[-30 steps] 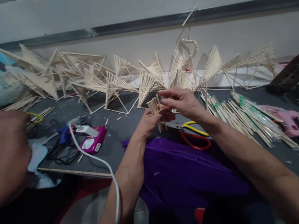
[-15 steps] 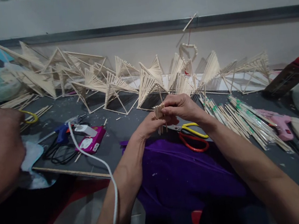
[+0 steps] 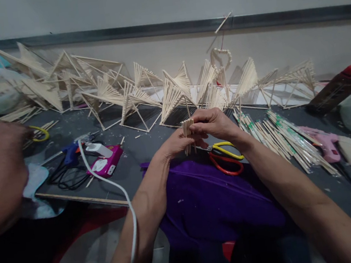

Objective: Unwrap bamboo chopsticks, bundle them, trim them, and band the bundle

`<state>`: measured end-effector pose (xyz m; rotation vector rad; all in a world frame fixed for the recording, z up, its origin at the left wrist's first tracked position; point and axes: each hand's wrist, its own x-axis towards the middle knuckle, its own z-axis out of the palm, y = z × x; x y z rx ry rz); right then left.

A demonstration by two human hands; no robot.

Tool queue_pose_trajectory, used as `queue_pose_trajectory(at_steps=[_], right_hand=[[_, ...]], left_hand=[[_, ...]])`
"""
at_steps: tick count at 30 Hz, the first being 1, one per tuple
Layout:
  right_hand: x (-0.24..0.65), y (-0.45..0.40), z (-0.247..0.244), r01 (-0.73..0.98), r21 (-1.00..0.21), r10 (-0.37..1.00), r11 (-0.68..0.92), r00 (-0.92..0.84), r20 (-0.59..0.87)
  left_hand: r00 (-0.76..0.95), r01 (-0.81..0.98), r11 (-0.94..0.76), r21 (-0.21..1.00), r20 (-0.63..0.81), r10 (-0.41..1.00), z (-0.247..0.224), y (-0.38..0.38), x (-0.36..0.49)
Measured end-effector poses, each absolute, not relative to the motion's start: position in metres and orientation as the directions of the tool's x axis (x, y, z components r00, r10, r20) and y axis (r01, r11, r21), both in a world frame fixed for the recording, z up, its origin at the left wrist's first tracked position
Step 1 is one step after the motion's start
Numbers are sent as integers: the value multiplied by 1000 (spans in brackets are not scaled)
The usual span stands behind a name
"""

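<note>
Between my two hands is a small upright bundle of short wooden sticks (image 3: 187, 126). My left hand (image 3: 176, 144) is closed round its lower left side. The fingers of my right hand (image 3: 210, 123) pinch it from the right, near the top. Just below my right hand lies a pair of scissors (image 3: 228, 170) with one yellow and one red handle, its blades partly hidden. Under my forearms a purple cloth (image 3: 216, 199) hangs over the table edge. Behind my hands stands a twisted stick frame (image 3: 172, 102).
Several stick frames (image 3: 249, 79) line the wall. To the right lie bagged sticks (image 3: 295, 142), a pink glue gun (image 3: 327, 145) and a dark bottle (image 3: 339, 88). Leftward are a blue glue gun (image 3: 70, 155), a magenta power strip (image 3: 107, 163), a white cable (image 3: 128, 201) and another person's hand (image 3: 3, 137).
My hands stay at the bundle with almost the same grip. The view has shifted slightly. At the left, the other person's hand has moved a little with yellow-handled scissors.
</note>
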<state>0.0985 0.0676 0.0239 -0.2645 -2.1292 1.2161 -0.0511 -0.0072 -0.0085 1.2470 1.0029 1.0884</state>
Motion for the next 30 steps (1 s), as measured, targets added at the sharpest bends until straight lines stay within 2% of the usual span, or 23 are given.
queue_pose_trajectory(at_steps=[4,11,18,24,30], right_hand=[[99,65,26,-186,-824,438,535,-773,459],[101,66,28,-153,-835,457,529,-777,432],[103,66,31,-171,-790,350,589,-827,440],[102,70,29,-147,-818,444,557,-779,443],[105,75,28,-82,-850,499,521,-779,380]], left_hand=[[258,-78,10,997,11,966,-6,-8,-48],[271,-196,82,977,-26,962,-11,-9,-45],[348,-129,73,989,-24,937,-9,-11,-44],[198,-90,10,996,8,980,-12,-7,-44],[213,-165,66,984,-30,977,-17,-5,-43]])
